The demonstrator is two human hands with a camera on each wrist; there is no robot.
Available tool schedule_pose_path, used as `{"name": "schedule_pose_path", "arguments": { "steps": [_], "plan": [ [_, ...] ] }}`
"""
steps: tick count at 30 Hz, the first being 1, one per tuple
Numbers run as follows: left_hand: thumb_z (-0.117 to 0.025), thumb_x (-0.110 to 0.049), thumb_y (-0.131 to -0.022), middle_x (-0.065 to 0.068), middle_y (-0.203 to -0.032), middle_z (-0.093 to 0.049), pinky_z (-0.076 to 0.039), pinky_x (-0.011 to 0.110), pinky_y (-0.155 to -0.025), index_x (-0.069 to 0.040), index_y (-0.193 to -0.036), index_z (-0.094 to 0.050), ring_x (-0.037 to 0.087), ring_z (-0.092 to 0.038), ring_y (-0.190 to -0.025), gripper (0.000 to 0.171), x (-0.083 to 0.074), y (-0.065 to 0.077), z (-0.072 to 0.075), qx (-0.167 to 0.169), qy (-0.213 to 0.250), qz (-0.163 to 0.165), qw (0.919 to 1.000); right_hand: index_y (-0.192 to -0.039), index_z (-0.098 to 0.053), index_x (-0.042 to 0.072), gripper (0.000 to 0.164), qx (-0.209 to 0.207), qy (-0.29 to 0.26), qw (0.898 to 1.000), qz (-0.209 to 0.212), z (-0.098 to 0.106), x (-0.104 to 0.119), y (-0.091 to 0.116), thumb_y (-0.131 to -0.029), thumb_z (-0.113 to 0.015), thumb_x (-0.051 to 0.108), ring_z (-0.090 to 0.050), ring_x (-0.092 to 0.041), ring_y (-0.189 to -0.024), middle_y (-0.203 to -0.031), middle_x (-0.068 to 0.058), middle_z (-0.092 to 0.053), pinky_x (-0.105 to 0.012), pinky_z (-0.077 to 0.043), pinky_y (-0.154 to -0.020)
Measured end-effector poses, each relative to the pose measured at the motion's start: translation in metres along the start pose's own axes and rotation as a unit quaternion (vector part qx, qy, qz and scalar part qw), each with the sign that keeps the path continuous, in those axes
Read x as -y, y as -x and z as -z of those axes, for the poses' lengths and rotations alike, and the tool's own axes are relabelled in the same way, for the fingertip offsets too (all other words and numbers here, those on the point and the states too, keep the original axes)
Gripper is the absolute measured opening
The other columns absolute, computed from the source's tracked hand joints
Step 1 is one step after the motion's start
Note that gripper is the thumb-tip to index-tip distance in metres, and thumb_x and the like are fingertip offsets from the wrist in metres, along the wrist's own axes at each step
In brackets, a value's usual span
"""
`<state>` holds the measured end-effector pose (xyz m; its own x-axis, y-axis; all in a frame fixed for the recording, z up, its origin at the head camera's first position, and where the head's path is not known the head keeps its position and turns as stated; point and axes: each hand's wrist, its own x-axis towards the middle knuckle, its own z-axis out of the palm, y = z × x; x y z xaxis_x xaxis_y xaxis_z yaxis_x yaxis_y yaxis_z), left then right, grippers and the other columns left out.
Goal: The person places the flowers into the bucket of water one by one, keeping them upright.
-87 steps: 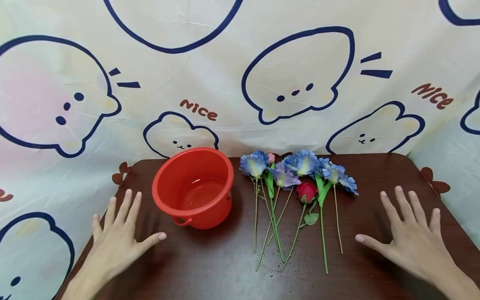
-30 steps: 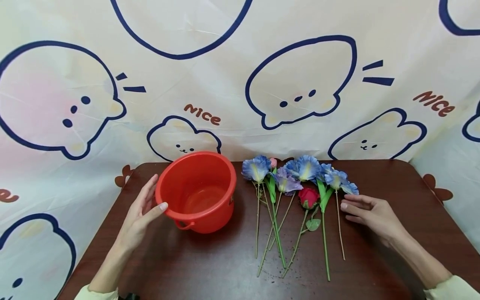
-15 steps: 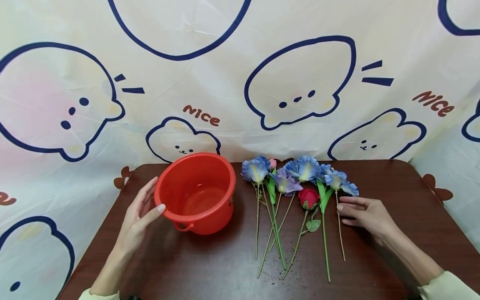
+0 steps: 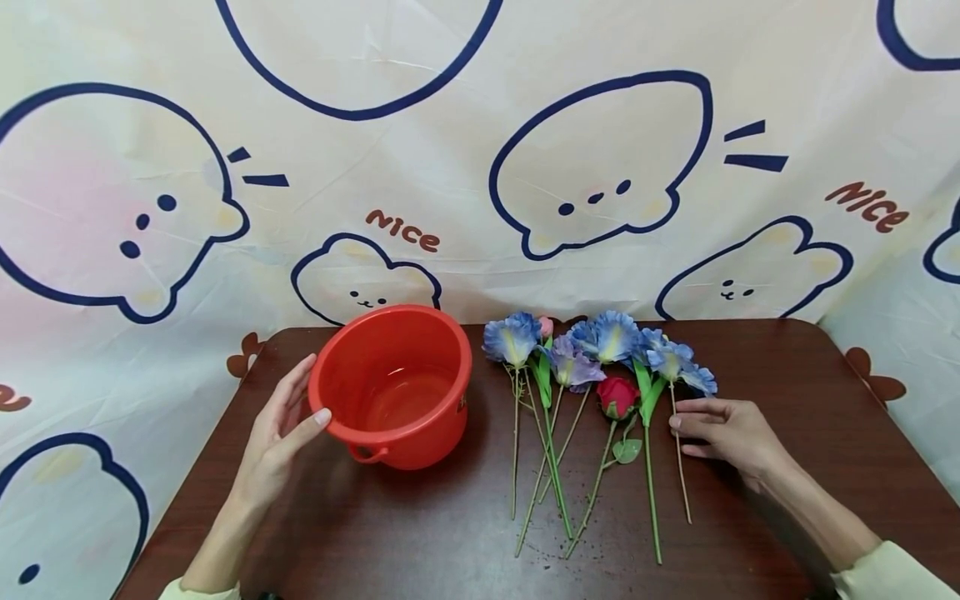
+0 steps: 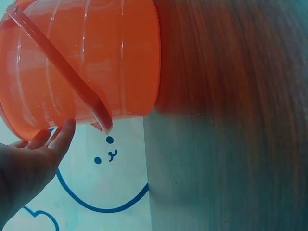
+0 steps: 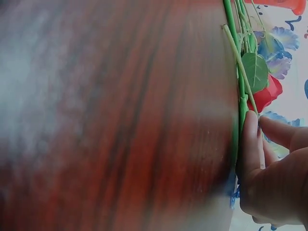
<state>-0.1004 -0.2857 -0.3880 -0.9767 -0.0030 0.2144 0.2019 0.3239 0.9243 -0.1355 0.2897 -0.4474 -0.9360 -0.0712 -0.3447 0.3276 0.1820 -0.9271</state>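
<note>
My left hand (image 4: 266, 450) rests at the left side of the red plastic bucket (image 4: 420, 429), thumb tip on its rim and fingers along its outer wall. The left wrist view shows those fingertips against the wall of the bucket (image 5: 103, 53), whose bail handle hangs down. At the right, thumb and forefinger of my right hand (image 4: 738, 437) pinch the thin brown stem of the rightmost blue flower (image 4: 671, 358) just below its bloom. Thumb and forefinger meet on that stem (image 6: 240, 60) in the right wrist view.
Left of the held stem lie a red rose (image 4: 617, 398), a purple flower (image 4: 572, 362), a pink bud (image 4: 546, 325) and more blue flowers (image 4: 512, 340), their stems towards the front. Small crumbs dot the brown table (image 4: 420, 533). A printed cloth (image 4: 465, 167) hangs behind.
Both hands, spread flat earlier, have moved inward. The left has come to the bucket's rim. The right has reached the rightmost blue flower's stem and pinched it. The flowers have hardly moved.
</note>
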Motion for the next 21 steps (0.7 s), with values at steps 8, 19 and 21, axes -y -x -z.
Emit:
{"name": "schedule_pose_path", "arguments": {
  "steps": [8,19,21],
  "plan": [
    [-0.062,-0.008,-0.102,0.013,-0.169,-0.040,-0.052,0.009,-0.099,-0.017,-0.168,-0.033,0.004,-0.047,-0.141,0.073,0.000,0.000,0.001,0.002,0.005,-0.009,0.9999,-0.131,-0.072,0.001,0.036,-0.001,-0.026,0.999,0.025,-0.002,0.013,0.012,-0.098,-0.079,0.014,-0.079,-0.007,-0.093,-0.106,0.007,-0.082,-0.034,-0.068,-0.081],
    [-0.063,-0.009,-0.102,0.013,-0.169,-0.040,-0.052,0.008,-0.100,-0.018,-0.169,-0.032,0.004,-0.046,-0.141,0.074,0.001,0.001,0.000,-0.001,0.001,-0.007,1.0000,-0.110,-0.082,0.024,0.026,0.005,-0.100,0.991,0.091,-0.003,0.035,0.032,-0.099,-0.074,0.001,-0.081,-0.010,-0.092,-0.104,0.007,-0.083,-0.034,-0.067,-0.078],
    [-0.063,-0.009,-0.102,0.014,-0.170,-0.039,-0.052,0.008,-0.100,-0.018,-0.169,-0.032,0.004,-0.046,-0.142,0.074,0.001,0.001,0.000,0.000,0.002,-0.006,1.0000,-0.110,-0.082,0.023,0.025,0.001,-0.098,0.990,0.097,-0.004,0.039,0.035,-0.099,-0.074,0.001,-0.081,-0.010,-0.091,-0.104,0.008,-0.083,-0.033,-0.067,-0.078]
  ]
}}
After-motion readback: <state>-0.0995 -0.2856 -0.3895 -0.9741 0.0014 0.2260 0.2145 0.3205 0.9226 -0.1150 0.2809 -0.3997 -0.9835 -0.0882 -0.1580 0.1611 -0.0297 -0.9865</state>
